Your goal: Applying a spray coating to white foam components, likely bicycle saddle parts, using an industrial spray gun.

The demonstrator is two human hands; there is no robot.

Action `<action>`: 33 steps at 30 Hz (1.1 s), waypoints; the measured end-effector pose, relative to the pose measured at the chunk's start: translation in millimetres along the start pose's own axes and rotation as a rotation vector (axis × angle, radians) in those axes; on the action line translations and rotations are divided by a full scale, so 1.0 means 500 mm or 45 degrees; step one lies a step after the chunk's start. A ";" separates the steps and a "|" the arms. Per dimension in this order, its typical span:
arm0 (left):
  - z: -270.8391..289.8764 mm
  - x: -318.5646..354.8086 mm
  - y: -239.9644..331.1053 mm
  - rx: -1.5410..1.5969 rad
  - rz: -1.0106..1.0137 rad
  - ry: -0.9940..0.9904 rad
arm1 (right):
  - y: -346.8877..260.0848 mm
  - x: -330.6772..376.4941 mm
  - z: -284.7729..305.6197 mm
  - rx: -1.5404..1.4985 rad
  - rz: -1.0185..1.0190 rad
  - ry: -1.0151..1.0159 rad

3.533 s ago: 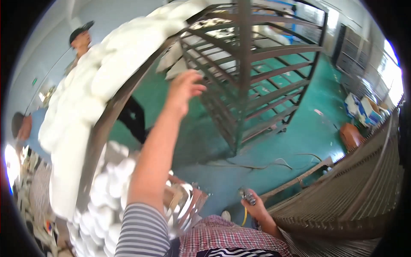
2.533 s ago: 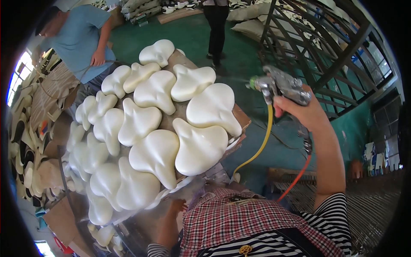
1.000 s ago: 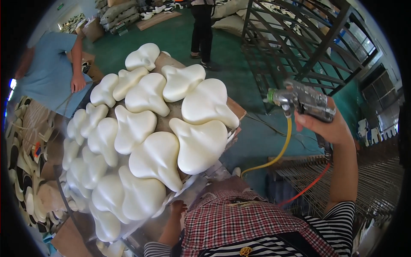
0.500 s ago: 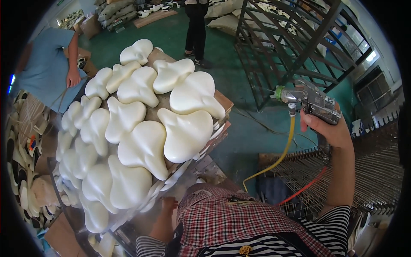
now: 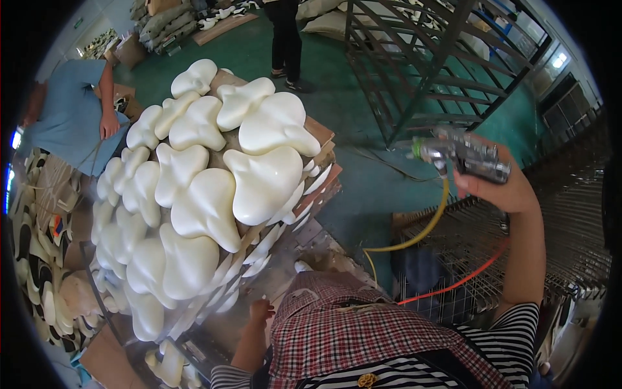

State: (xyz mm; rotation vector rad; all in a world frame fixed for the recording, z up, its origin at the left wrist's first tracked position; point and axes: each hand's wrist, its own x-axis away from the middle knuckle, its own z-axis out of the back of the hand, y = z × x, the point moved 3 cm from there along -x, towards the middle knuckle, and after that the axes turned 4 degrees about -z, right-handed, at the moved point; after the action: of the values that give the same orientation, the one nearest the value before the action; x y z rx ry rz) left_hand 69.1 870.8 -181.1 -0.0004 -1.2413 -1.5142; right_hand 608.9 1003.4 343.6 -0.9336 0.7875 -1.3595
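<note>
My right hand [image 5: 495, 178] is raised at the right, closed around the grip of a spray gun [image 5: 463, 155] whose nozzle points left. A yellow hose [image 5: 414, 242] and a red hose [image 5: 463, 281] run from the gun. Low beside my checked apron [image 5: 337, 324], my left hand [image 5: 261, 311] hangs near the edge of a stack; its fingers are partly bent and too small to make out. Glossy white bicycle saddle pads [image 5: 267, 185] cover the stack's top, each wide at one end and narrow at the other. Mist blurs the pads at the near left.
A dark metal rack [image 5: 427, 84] stands at the far right. Rows of metal rods [image 5: 557, 240] lie below my right arm. A person in blue [image 5: 71, 110] is at the left; another person's dark-clothed legs [image 5: 285, 39] are at the back. Saddle parts [image 5: 48, 285] heap at the left.
The view has shifted, so the stack sits slightly further left and up. My right hand and the spray gun are blurred and a little lower. My left hand shows more beside the apron.
</note>
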 end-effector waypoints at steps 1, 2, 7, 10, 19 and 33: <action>-0.014 0.007 -0.007 0.356 0.233 0.146 | 0.007 0.009 -0.002 0.048 -0.003 0.007; -0.024 0.015 -0.016 0.494 0.375 0.195 | 0.012 0.015 -0.002 0.083 -0.044 0.004; -0.035 0.027 -0.045 0.577 0.587 0.230 | -0.010 0.005 -0.008 -0.015 0.103 0.087; -0.007 0.028 -0.042 0.561 0.365 0.277 | -0.037 -0.001 -0.022 0.018 0.060 0.105; 0.022 0.087 -0.115 1.025 0.682 0.425 | -0.103 -0.041 -0.141 0.013 -0.016 0.099; 0.019 0.183 -0.408 0.351 0.409 0.084 | -0.225 -0.191 -0.360 -0.009 0.287 -0.137</action>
State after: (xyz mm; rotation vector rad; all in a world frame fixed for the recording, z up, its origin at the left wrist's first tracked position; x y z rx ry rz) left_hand -117.2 776.0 -261.0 0.0296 -1.3184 -1.0532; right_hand 391.4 1084.3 359.5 -0.8879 0.7905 -1.1024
